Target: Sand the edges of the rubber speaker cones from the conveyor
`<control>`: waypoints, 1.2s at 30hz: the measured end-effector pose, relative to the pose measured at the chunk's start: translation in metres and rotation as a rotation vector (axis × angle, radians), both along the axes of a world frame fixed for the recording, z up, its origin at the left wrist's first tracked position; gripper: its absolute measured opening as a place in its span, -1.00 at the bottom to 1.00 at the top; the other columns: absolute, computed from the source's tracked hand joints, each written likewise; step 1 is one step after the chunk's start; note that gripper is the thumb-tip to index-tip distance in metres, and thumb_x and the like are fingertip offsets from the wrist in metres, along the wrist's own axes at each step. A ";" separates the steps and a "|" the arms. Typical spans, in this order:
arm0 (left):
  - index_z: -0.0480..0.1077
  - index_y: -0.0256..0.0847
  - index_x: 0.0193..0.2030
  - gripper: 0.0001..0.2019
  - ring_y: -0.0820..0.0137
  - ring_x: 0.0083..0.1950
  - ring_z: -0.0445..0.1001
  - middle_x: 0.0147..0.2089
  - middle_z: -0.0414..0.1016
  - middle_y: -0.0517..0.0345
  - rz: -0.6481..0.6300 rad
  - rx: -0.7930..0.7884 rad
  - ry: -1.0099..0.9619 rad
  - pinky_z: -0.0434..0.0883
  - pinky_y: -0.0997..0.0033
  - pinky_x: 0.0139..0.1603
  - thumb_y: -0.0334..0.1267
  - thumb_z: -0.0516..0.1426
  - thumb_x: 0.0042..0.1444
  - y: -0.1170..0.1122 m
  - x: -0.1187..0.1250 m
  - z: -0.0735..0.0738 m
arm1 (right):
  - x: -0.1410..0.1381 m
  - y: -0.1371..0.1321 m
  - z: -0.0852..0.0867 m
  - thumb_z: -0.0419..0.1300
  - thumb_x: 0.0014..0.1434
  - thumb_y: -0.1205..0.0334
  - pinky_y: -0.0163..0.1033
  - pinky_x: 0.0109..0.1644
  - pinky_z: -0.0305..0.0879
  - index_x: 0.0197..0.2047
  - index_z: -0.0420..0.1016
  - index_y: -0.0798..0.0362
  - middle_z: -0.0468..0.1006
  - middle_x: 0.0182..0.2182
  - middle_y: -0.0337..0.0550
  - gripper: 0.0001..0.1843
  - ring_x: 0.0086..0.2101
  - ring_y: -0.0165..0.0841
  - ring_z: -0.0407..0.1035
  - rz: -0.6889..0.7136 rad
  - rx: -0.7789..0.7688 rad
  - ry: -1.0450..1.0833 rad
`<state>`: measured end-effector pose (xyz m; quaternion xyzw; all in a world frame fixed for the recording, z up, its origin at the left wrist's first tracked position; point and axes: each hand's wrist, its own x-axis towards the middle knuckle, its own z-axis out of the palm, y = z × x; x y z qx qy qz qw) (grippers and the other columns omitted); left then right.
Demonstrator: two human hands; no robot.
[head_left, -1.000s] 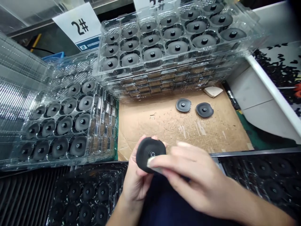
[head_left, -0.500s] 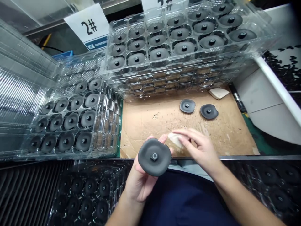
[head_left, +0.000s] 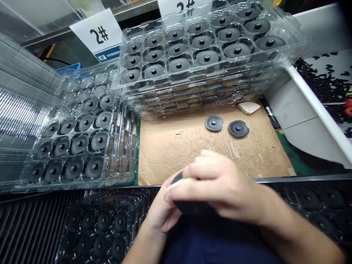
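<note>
My left hand (head_left: 162, 209) is closed on a black rounded disc (head_left: 191, 207), which lies mostly behind my right hand. Pinched in my right hand (head_left: 217, 183), slightly blurred, is a thin cream-coloured pad (head_left: 182, 182); it lies across the disc's upper side. Two more black discs, a left one (head_left: 214, 123) and a right one (head_left: 238, 128), rest on the cardboard sheet (head_left: 162, 146) beyond my hands. Each has a small central post and a notch in its edge. A pale wedge-shaped pad (head_left: 249, 107) sits behind them.
Stacked clear trays with black discs stand at the back (head_left: 192, 79) and on the left (head_left: 121, 146). A dark tray (head_left: 132, 220) with discs is at lower left. On the right, a white bin (head_left: 308, 95) holds small black pieces. A "2#" sign (head_left: 97, 35) hangs behind.
My right hand has moved left and down with the cream pad, onto the disc in my left hand. It now covers most of that disc. The view has shifted slightly.
</note>
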<state>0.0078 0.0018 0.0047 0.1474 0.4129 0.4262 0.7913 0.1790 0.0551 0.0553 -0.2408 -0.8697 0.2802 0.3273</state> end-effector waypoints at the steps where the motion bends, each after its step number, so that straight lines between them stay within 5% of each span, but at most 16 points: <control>1: 0.45 -0.21 -0.02 -0.37 0.15 -0.16 0.57 -0.21 0.59 0.10 -0.028 0.004 -0.044 0.46 0.21 -0.03 0.01 0.35 -0.27 0.000 -0.001 0.000 | 0.000 0.002 0.000 -0.03 0.26 0.43 -0.24 -0.38 0.06 -0.16 0.54 0.00 0.43 -0.50 -0.25 -0.67 -0.49 -0.43 0.19 0.004 -0.034 -0.076; 3: 0.48 -0.20 -0.07 -0.41 0.22 -0.24 0.58 -0.23 0.60 0.13 -0.089 -0.002 -0.112 0.50 0.26 -0.11 0.03 0.34 -0.26 0.001 -0.002 0.001 | 0.000 0.003 -0.003 0.00 0.21 0.47 -0.24 -0.38 0.01 -0.15 0.53 -0.01 0.43 -0.48 -0.26 -0.68 -0.48 -0.41 0.18 -0.032 -0.071 -0.173; 6: 0.52 -0.17 -0.15 -0.58 0.19 -0.13 0.56 -0.25 0.60 0.16 -0.123 -0.026 -0.094 0.48 0.28 -0.05 -0.03 0.32 -0.16 0.003 -0.002 0.002 | -0.007 -0.005 -0.010 -0.03 0.24 0.42 -0.23 -0.38 0.03 -0.16 0.53 0.05 0.47 -0.46 -0.23 -0.69 -0.47 -0.40 0.21 -0.029 -0.022 -0.006; 9: 0.49 -0.12 -0.08 -0.47 0.28 -0.01 0.50 -0.13 0.59 0.20 -0.039 0.004 -0.069 0.40 0.48 0.03 -0.09 0.38 -0.28 0.005 -0.004 -0.001 | -0.014 -0.018 -0.012 -0.04 0.21 0.47 -0.24 -0.40 0.10 -0.15 0.52 0.18 0.48 -0.47 -0.15 -0.69 -0.47 -0.38 0.24 -0.199 -0.044 0.096; 11: 0.48 -0.04 -0.06 -0.42 0.36 -0.03 0.51 -0.07 0.58 0.26 0.038 0.036 -0.088 0.40 0.55 -0.01 -0.15 0.41 -0.34 0.005 -0.007 -0.005 | -0.013 -0.028 -0.012 0.02 0.17 0.50 -0.26 -0.41 0.13 -0.15 0.51 0.21 0.48 -0.48 -0.15 -0.72 -0.49 -0.40 0.25 -0.306 -0.150 0.057; 15: 0.49 0.03 -0.10 -0.48 0.32 -0.07 0.55 -0.05 0.58 0.30 0.120 0.086 -0.163 0.44 0.43 -0.01 -0.23 0.41 -0.30 0.006 -0.009 -0.006 | -0.003 -0.040 -0.021 0.11 0.19 0.43 -0.36 -0.39 0.25 -0.19 0.54 0.08 0.56 -0.42 -0.22 -0.79 -0.44 -0.46 0.38 -0.107 -0.558 0.234; 18: 0.48 0.04 -0.10 -0.48 0.33 -0.08 0.55 -0.06 0.58 0.29 0.128 0.125 -0.177 0.45 0.43 -0.02 -0.27 0.41 -0.30 0.009 -0.006 -0.003 | 0.004 -0.043 -0.032 0.14 0.22 0.28 -0.38 -0.38 0.29 -0.17 0.55 -0.06 0.58 -0.35 -0.24 -0.82 -0.38 -0.43 0.43 -0.290 -0.710 0.325; 22: 0.49 0.03 -0.11 -0.46 0.37 -0.08 0.55 -0.07 0.59 0.29 0.149 0.124 -0.164 0.45 0.50 -0.04 -0.23 0.42 -0.35 0.011 -0.002 -0.002 | 0.001 -0.039 -0.029 0.17 0.21 0.30 -0.38 -0.36 0.30 -0.07 0.50 -0.18 0.57 -0.20 -0.29 -0.74 -0.28 -0.41 0.43 -0.610 -0.556 0.319; 26: 0.49 0.00 -0.09 -0.46 0.39 -0.03 0.52 -0.05 0.59 0.24 0.172 0.110 -0.076 0.41 0.54 -0.01 -0.23 0.42 -0.34 0.007 -0.002 -0.004 | -0.013 -0.029 -0.015 0.09 0.20 0.48 -0.30 -0.26 0.30 -0.03 0.48 -0.03 0.58 -0.20 -0.22 -0.67 -0.28 -0.39 0.42 -0.426 -0.184 0.271; 30: 0.49 -0.03 -0.09 -0.42 0.40 -0.04 0.52 -0.04 0.58 0.20 0.226 0.087 0.000 0.41 0.58 -0.05 -0.30 0.43 -0.37 0.002 -0.003 -0.004 | -0.017 -0.024 -0.008 0.06 0.18 0.53 -0.25 -0.34 0.22 -0.09 0.52 0.04 0.58 -0.36 -0.21 -0.67 -0.41 -0.38 0.38 -0.358 -0.188 -0.025; 34: 0.50 -0.03 -0.09 -0.53 0.39 -0.03 0.51 -0.06 0.59 0.21 0.203 0.070 -0.071 0.40 0.54 -0.01 -0.30 0.39 -0.24 0.004 0.002 -0.001 | -0.018 -0.025 -0.008 0.05 0.20 0.53 -0.26 -0.26 0.26 -0.04 0.49 0.06 0.59 -0.21 -0.15 -0.65 -0.31 -0.40 0.41 -0.346 -0.119 0.187; 36: 0.51 -0.04 -0.12 -0.57 0.42 -0.05 0.52 -0.08 0.60 0.23 0.224 0.044 -0.065 0.41 0.59 -0.04 -0.32 0.38 -0.22 0.007 0.004 0.000 | -0.015 -0.023 -0.018 0.07 0.20 0.50 -0.31 -0.28 0.29 -0.11 0.53 0.06 0.59 -0.29 -0.18 -0.70 -0.33 -0.42 0.42 -0.304 -0.231 0.227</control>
